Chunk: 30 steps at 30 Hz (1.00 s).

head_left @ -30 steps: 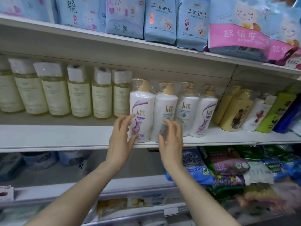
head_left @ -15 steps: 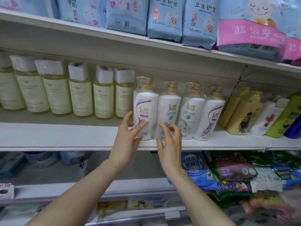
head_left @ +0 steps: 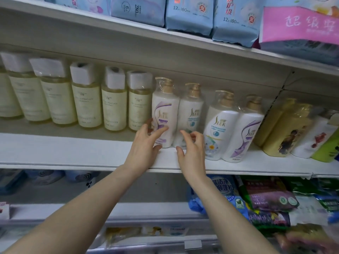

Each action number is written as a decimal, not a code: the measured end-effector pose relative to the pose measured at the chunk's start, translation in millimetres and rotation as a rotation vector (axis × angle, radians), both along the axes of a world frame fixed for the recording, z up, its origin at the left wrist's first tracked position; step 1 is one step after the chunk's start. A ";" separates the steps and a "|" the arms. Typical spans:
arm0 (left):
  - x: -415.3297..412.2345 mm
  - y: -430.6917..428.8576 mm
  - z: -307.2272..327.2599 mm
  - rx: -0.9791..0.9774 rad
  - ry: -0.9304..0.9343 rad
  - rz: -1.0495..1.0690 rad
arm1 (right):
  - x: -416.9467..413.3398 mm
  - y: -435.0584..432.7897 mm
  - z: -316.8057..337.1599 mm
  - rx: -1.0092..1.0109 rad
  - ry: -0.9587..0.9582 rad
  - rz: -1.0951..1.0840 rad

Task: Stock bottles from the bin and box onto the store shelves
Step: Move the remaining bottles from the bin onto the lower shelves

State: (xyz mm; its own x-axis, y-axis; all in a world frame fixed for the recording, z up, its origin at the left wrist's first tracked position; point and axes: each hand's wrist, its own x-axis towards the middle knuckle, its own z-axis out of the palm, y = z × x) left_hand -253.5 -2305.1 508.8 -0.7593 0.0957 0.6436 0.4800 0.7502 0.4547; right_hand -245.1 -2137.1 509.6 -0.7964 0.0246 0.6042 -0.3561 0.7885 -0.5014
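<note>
Two white pump bottles with gold caps, a purple-labelled one (head_left: 165,107) and a blue-labelled one (head_left: 191,110), stand wrapped together in clear film on the white middle shelf (head_left: 73,153). My left hand (head_left: 145,151) has spread fingers touching the lower front of the purple-labelled bottle. My right hand (head_left: 190,151) has loosely bent fingers at the lower front of the blue-labelled bottle. A second wrapped pair of the same white bottles (head_left: 231,129) stands to the right, nearer the shelf edge.
A row of pale yellow bottles with white caps (head_left: 86,103) fills the shelf to the left. Yellow, white and green bottles (head_left: 286,125) lean at the right. Blue and pink packs (head_left: 189,13) sit on the top shelf, coloured bags (head_left: 266,195) on the lower one.
The left wrapped pair has slid back on the shelf and now stands deeper than the right pair. Both hands followed it forward, fingers still at its lower front.
</note>
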 end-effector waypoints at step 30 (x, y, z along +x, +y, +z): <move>142.6 -29.3 -33.8 0.002 0.033 -0.003 | 132.5 -28.9 -43.5 -0.015 -0.019 0.041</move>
